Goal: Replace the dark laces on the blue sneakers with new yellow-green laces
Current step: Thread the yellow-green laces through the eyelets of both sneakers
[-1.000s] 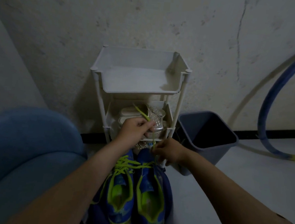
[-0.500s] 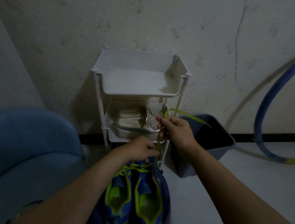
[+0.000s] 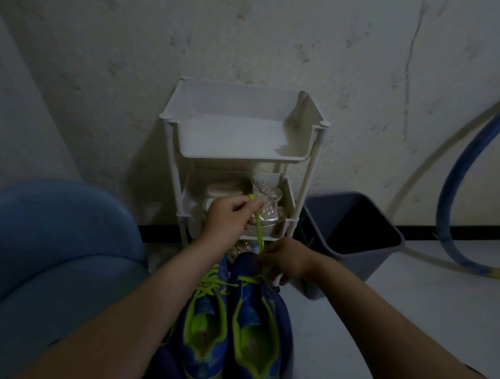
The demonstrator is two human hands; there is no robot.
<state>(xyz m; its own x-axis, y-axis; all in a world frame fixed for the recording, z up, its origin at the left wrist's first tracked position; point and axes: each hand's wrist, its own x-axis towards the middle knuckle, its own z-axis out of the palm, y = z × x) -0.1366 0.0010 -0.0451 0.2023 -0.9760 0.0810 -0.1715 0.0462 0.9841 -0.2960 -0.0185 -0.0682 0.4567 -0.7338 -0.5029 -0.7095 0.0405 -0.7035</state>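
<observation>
Yellow-green lace point(image 3: 258, 231) rises taut from the right sneaker point(image 3: 256, 326), near me, to my left hand point(image 3: 229, 217), which pinches its tip. My right hand point(image 3: 281, 261) grips the lace at the sneaker's far end. Lacing is underway, I judge; next, the tip needs feeding through the following hole.

Wall point(image 3: 256, 32) was rough, mottled plaster, cracked and matt. Rack point(image 3: 239, 155) looked smooth white plastic, matt. Bin point(image 3: 355, 254): grey-blue plastic, dull. Blue sneakers point(image 3: 258, 305) showed matt cloth uppers; yellow-green lace point(image 3: 259, 229) was flat woven cloth. Sandals point(image 3: 266, 209) on the rack's lower shelf gleamed silvery, studded. Hoop point(image 3: 468, 166) had slight sheen. Floor point(image 3: 413, 309) looked smooth, pale.
</observation>
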